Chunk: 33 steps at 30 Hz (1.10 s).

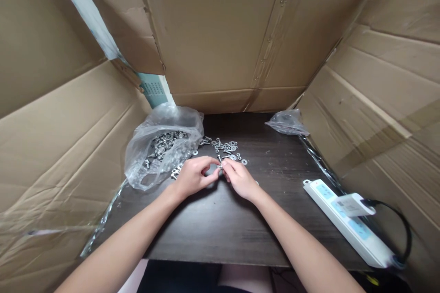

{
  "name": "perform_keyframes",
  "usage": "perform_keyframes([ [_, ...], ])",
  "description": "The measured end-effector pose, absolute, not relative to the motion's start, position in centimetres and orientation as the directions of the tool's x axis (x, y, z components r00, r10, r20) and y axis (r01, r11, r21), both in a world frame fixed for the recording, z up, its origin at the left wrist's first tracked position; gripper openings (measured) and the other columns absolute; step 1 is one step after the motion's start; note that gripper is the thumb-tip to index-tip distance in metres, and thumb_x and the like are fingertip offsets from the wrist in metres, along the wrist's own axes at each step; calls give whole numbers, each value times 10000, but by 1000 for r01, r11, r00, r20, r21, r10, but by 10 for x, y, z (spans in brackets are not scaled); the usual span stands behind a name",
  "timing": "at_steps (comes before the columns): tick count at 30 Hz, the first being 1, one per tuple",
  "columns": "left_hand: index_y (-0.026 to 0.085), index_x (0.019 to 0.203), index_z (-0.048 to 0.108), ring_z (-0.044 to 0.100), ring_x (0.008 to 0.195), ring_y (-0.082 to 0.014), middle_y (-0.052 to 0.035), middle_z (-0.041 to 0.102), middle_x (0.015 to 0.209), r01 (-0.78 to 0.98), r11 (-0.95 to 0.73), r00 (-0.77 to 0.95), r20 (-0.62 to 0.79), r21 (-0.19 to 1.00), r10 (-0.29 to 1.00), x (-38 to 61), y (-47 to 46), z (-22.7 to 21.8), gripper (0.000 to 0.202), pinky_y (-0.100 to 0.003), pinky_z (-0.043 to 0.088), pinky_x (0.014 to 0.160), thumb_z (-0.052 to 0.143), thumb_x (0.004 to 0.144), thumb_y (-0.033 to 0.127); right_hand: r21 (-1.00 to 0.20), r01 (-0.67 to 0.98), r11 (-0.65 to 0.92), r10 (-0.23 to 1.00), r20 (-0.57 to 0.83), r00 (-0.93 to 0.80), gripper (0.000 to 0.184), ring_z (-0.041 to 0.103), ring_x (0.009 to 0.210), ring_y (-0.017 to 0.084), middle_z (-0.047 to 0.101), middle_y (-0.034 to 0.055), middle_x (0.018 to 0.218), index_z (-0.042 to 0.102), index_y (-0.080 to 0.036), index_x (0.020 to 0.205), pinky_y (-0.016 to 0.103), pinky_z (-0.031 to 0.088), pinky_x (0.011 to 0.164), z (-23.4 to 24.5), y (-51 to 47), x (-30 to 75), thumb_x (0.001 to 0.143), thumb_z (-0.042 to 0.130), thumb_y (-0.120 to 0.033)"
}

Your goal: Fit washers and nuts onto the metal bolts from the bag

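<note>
My left hand (pixel 197 175) and my right hand (pixel 239 178) meet over the middle of the dark table. Between their pinched fingertips is a small metal bolt (pixel 220 166), largely covered by the fingers; whether a nut or washer sits on it is too small to tell. Just beyond the fingers lies a loose pile of nuts, bolts and washers (pixel 225 145). A flat washer (pixel 244 162) rests a little right of the pile. To the left, an open clear plastic bag (pixel 137 151) holds many assembled-looking bolts (pixel 167 143), some spilling near my left hand.
Cardboard walls (pixel 220 32) enclose the dark table (pixel 206 233) at the back and both sides. A white power strip (pixel 343 224) with a plugged-in white adapter (pixel 355 204) and black cable lies at the right. A small plastic bag (pixel 288 122) sits at the back right.
</note>
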State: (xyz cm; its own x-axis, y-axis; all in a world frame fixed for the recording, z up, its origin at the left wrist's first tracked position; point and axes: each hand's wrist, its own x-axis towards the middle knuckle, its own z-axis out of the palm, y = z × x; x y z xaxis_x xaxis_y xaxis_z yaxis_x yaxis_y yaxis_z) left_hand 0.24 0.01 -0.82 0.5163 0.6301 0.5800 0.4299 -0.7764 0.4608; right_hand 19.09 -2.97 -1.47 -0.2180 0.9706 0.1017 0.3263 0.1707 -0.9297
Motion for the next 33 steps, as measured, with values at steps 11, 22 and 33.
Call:
perform_keyframes([
  [11, 154, 988, 702, 427, 534, -88, 56, 460, 602, 422, -757, 518, 553, 499, 653, 1, 0, -13, 144, -209, 346, 568, 635, 904, 250, -937, 302, 174, 963, 99, -249, 281, 441, 629, 149, 462, -26, 648, 460, -210, 759, 285, 354, 645, -13, -30, 193, 975, 412, -384],
  [22, 158, 992, 699, 435, 544, -91, 51, 471, 611, 435, -744, 518, 535, 507, 667, 1, 2, -11, 149, -211, 349, 574, 625, 911, 259, -930, 323, 176, 968, 105, -226, 291, 472, 664, 161, 497, -14, 681, 472, -211, 775, 287, 364, 656, -15, -30, 193, 980, 419, -410],
  [33, 161, 996, 699, 428, 549, -91, 54, 458, 612, 434, -731, 520, 516, 527, 681, 1, 2, -14, 151, -213, 344, 580, 627, 903, 255, -920, 341, 195, 962, 112, -248, 362, 450, 637, 159, 467, -15, 643, 434, -214, 716, 293, 360, 661, -13, -30, 192, 1007, 379, -423],
])
